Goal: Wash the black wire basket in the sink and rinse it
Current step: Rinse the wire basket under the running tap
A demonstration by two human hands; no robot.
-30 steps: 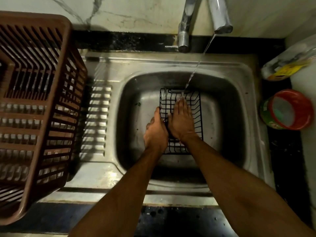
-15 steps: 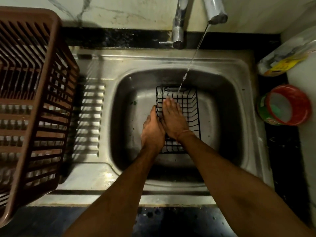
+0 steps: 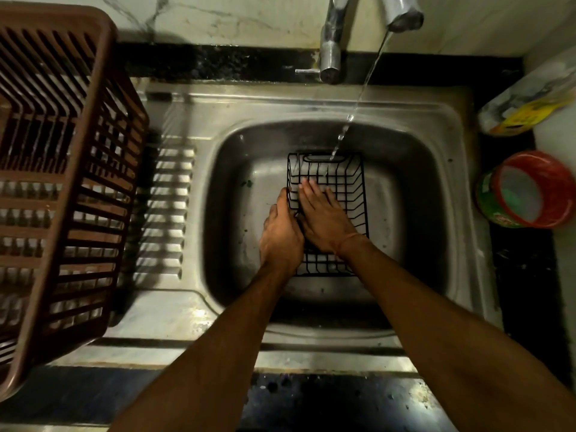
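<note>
Two hands work in the steel sink [image 3: 436,194], where the black wire basket [image 3: 343,182] lies on the bottom under the tap's thin stream [image 3: 358,101]. The right hand [image 3: 324,219], fingers straight and flat, has slid slightly left across the grid; the left hand [image 3: 282,232] still clasps the basket's left rim. Rubbing is underway. The wire is thin, glossy and rectangular-meshed.

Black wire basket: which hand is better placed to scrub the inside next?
Right hand: it lies flat inside the black wire basket, fingers toward the water stream. The left hand grips the basket's left rim, steadying it.
</note>
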